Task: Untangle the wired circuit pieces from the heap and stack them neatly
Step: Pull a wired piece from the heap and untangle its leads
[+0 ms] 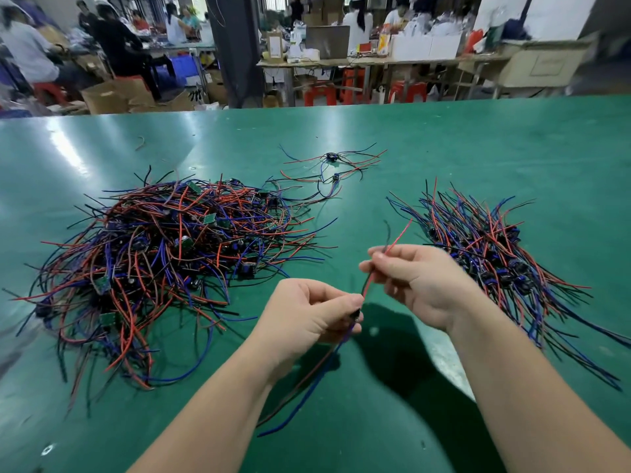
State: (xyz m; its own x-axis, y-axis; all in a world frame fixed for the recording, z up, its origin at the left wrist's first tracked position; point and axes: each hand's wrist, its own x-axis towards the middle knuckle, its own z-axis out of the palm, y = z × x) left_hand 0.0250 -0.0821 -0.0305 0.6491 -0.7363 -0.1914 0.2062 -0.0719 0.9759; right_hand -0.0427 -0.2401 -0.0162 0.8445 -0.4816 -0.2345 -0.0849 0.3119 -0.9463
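Green table [444,148]: left hand [304,319] and right hand [420,278] pinch one light, limp wired piece [367,289]; hold likely best at board.

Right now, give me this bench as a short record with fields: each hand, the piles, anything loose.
left hand: pinches the held piece at its dark component end, wires hanging below
right hand: pinches the same piece's red and black wires
tangled heap: left side of the green table
sorted stack: right side, wires roughly parallel
loose pieces: a few, farther back between the two piles
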